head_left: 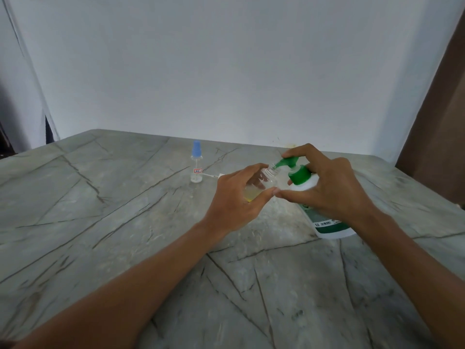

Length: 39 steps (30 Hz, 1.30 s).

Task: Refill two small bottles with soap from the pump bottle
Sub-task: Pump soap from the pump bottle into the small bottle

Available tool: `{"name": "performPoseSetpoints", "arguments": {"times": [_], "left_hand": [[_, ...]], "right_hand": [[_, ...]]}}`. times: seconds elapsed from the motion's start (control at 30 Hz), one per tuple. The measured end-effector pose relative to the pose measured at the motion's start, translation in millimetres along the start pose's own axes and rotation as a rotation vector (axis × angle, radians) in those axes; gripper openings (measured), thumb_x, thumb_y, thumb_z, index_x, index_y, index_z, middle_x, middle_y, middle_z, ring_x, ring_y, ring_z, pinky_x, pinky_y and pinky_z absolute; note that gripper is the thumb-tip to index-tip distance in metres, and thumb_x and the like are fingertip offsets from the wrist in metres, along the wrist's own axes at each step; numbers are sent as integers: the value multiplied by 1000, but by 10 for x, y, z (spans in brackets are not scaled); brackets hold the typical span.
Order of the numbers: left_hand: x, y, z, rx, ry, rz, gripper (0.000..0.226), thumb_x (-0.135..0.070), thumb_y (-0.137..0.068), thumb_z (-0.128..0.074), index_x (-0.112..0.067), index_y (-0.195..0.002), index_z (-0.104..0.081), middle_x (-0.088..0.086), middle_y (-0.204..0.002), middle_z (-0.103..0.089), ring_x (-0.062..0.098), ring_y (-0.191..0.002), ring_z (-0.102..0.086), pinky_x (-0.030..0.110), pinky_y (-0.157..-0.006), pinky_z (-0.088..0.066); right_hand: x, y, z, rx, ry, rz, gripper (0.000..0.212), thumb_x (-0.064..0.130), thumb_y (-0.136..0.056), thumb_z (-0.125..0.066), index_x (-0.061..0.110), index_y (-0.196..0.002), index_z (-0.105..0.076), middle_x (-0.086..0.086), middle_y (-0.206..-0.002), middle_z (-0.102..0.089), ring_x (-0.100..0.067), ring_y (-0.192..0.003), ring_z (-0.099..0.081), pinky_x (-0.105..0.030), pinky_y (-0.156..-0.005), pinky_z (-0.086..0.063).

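Right of centre on the grey veined table [125, 197], the right hand [334, 187] is gripping and pressing the white green-topped pump bottle [327, 229]. The left hand [234, 205] is wrapping the small clear plastic bottle [266, 180] by its body; it is probably light and slippery.

A grey-green stone-look desk [100, 222] shows dark, crack-like veins. The white plastic pump bottle [324, 226] has a green pump, collar and label band. A small clear open-necked bottle [269, 178] holds pale yellow liquid; a small clear capped bottle [196, 165] has a light blue cap.
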<state>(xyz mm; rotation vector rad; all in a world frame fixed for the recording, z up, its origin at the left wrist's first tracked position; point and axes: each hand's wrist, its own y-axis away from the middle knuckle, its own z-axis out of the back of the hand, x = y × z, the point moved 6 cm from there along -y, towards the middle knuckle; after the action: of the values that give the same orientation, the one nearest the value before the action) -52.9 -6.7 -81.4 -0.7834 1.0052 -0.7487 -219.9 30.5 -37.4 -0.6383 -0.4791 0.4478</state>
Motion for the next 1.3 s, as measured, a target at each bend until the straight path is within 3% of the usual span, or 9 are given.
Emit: {"name": "performPoseSetpoints", "arguments": {"times": [0.2,0.33,0.53,0.63,0.9,1.03,1.3], "left_hand": [[-72,-7,27,-23,-13,-8,44,-28,-80,-81,-7,-117,-66,-2,-94,-74,5,-82,-68,13,-77,-52],[-89,10,48,-25,-22,-35,44,-27,-80,-81,-6,-117,-66,0,-94,-74,6,-81,-69,18,-77,-55],[-44,18,47,-14,-26,-55,46,-28,-80,-81,-5,-117,-66,2,-95,-74,7,-82,-69,25,-77,-58],[-19,22,34,2,-35,-61,46,-28,-80,-81,-7,-118,-66,1,-95,-74,6,-82,-68,26,-78,-58],[-13,12,26,-10,-19,-63,45,-29,-81,-80,-6,-117,-66,0,-96,-74,8,-81,-69,25,-77,-58],[-28,12,33,-13,-14,-57,44,-28,-81,-80,-6,-116,-66,0,-94,-74,9,-81,-69,24,-77,-57],[-14,19,40,1,-26,-55,46,-29,-80,-81,-8,-118,-66,0,-93,-74,6,-81,-68,17,-77,-55]], "right_hand": [[-1,30,-10,24,47,20,77,52,-64,-83,42,-130,-44,8,-110,-69,-4,-71,-60,4,-65,-41],[19,42,-10,27,59,14,76,51,-64,-84,40,-129,-46,6,-105,-70,-6,-71,-62,-1,-58,-42],[14,41,-12,5,25,17,69,51,-64,-83,43,-123,-48,9,-96,-70,-10,-71,-67,-7,-60,-49],[-3,40,-15,-16,17,18,64,55,-64,-82,43,-119,-51,11,-92,-70,-9,-70,-67,-4,-62,-47],[4,62,-30,0,86,30,75,53,-66,-81,40,-131,-46,3,-105,-71,-7,-69,-60,-5,-58,-40],[34,70,-25,15,103,26,80,52,-66,-82,49,-131,-36,1,-111,-70,-6,-70,-55,-3,-58,-35],[22,58,-21,6,76,-17,69,53,-64,-81,43,-124,-48,10,-92,-66,-5,-63,-58,-2,-54,-39]]}}
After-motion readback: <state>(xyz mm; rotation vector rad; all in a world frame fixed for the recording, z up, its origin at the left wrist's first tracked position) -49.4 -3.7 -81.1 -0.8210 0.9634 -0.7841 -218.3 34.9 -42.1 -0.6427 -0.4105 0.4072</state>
